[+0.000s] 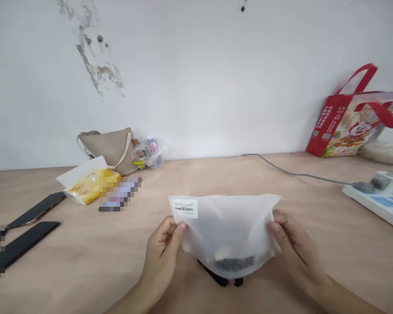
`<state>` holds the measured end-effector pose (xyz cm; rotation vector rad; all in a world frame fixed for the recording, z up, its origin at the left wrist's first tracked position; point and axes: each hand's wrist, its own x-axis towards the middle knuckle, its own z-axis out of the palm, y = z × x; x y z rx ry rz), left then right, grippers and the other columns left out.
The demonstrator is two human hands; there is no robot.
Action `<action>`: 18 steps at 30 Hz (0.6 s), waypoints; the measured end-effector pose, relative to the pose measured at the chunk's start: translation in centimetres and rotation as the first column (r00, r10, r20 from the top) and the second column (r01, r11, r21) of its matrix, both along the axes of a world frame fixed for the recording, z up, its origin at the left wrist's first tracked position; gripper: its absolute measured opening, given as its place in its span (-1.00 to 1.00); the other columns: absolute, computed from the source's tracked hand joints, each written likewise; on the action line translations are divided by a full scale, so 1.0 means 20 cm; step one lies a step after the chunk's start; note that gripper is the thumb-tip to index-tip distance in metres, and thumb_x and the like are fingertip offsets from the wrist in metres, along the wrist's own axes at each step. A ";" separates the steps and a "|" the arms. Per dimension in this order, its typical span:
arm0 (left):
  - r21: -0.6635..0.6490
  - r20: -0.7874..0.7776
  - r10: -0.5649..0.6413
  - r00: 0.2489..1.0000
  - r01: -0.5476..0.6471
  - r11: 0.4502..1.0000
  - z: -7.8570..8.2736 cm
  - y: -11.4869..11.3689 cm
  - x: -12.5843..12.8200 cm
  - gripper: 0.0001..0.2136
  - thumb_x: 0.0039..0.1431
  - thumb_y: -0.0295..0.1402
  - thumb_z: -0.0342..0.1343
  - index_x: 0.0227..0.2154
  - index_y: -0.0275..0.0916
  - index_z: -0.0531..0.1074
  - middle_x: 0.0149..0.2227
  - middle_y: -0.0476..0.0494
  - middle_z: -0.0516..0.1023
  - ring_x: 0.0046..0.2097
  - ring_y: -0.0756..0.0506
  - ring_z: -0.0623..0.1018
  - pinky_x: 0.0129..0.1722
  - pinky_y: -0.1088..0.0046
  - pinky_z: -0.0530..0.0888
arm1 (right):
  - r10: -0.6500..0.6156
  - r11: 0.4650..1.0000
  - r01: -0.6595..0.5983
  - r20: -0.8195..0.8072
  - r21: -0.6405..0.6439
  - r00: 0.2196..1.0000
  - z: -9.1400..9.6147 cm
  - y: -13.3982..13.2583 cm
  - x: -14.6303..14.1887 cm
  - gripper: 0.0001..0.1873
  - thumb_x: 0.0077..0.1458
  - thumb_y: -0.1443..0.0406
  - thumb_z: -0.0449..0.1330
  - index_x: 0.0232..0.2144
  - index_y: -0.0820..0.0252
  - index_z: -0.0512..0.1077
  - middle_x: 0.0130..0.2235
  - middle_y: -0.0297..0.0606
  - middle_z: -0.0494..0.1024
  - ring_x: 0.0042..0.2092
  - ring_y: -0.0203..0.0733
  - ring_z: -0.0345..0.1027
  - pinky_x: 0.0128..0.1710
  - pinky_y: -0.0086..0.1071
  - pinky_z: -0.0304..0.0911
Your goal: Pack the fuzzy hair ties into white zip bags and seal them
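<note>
Soft, diffuse light washes the wall, the power strip slightly blurred.

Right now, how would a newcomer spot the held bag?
Over the table, low centre in view, the left hand and right hand hold a bag between them. Unlike the beige bag by the wall, it's frosted, with a barcode label upper left.

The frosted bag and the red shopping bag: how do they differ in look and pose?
The frosted bag is whitish and translucent; the red shopping bag is colourfully printed. The frosted bag shows no handles, while the red shopping bag has red handles. The frosted bag is held between the left hand and the right hand; the red shopping bag stands on the table. Both carry printed text.
</note>
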<state>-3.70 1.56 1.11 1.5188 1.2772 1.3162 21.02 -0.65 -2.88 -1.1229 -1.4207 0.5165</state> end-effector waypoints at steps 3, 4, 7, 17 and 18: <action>0.057 0.055 0.000 0.998 -0.003 0.998 0.03 0.05 0.03 -0.76 0.14 -0.12 0.05 -0.44 -0.20 0.37 -0.49 0.04 0.48 -0.43 0.01 0.43 -0.41 0.57 0.39 | -0.044 0.998 0.041 -0.068 -0.041 0.997 0.03 0.05 -0.03 -0.73 0.21 0.08 -0.01 -0.41 0.05 0.33 -0.43 -0.38 0.40 -0.39 -0.23 0.27 -0.41 -0.44 0.21; 0.060 0.080 -0.012 0.997 0.007 0.998 0.04 0.07 0.04 -0.75 0.13 -0.11 0.06 -0.43 -0.20 0.37 -0.47 0.04 0.48 -0.42 0.01 0.44 -0.39 0.57 0.40 | -0.054 0.997 0.048 -0.091 -0.065 0.994 0.04 0.07 -0.03 -0.70 0.21 0.06 -0.02 -0.43 0.06 0.32 -0.46 -0.39 0.39 -0.42 -0.24 0.27 -0.44 -0.44 0.21; -0.013 0.236 -0.017 0.971 0.020 1.000 0.04 0.16 0.07 -0.72 0.03 -0.09 0.16 -0.44 -0.22 0.38 -0.43 0.02 0.51 -0.39 0.00 0.47 -0.40 0.57 0.40 | -0.043 0.988 0.021 -0.142 -0.154 0.989 0.04 0.15 -0.04 -0.62 0.20 0.00 -0.04 -0.50 0.08 0.31 -0.50 -0.38 0.39 -0.44 -0.22 0.29 -0.46 -0.41 0.24; -0.410 0.530 0.270 0.804 -0.036 0.911 -0.10 0.40 0.13 -0.87 0.22 -0.40 0.00 -0.27 -0.29 0.42 -0.30 -0.16 0.60 -0.25 -0.09 0.59 -0.24 0.42 0.53 | 0.287 0.890 -0.346 -0.224 -0.298 0.931 -0.03 0.25 -0.08 -0.34 0.15 -0.15 -0.13 -0.06 0.17 0.44 -0.02 -0.09 0.50 0.04 -0.01 0.34 0.10 -0.04 0.12; -0.437 0.542 0.283 0.792 -0.022 0.899 -0.10 0.40 0.14 -0.86 0.24 -0.41 -0.03 -0.24 -0.29 0.42 -0.29 -0.18 0.59 -0.26 -0.10 0.59 -0.25 0.37 0.54 | 0.314 0.879 -0.370 -0.219 -0.302 0.924 -0.02 0.26 -0.10 -0.35 0.15 -0.15 -0.11 -0.04 0.17 0.43 0.01 -0.10 0.48 0.06 0.00 0.31 0.12 -0.03 0.08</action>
